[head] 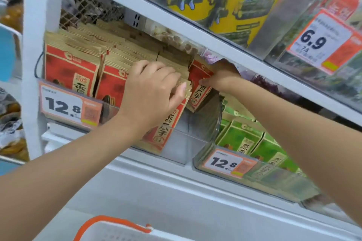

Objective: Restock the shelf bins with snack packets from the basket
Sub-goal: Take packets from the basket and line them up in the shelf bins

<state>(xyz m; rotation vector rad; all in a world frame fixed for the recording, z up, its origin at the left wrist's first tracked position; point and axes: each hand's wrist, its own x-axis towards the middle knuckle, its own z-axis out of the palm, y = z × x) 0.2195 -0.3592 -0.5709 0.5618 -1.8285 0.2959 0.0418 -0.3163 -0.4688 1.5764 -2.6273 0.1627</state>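
packets (115, 80) beside the price tag (64, 103) look light, papery; left hand (154, 92) grips their tops, right hand (223, 80) pinches one edge.

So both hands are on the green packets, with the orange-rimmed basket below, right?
Not quite. The head view shows the left hand and right hand both gripping red packets; the green packets sit untouched in the bin to the right. The basket is indeed below.
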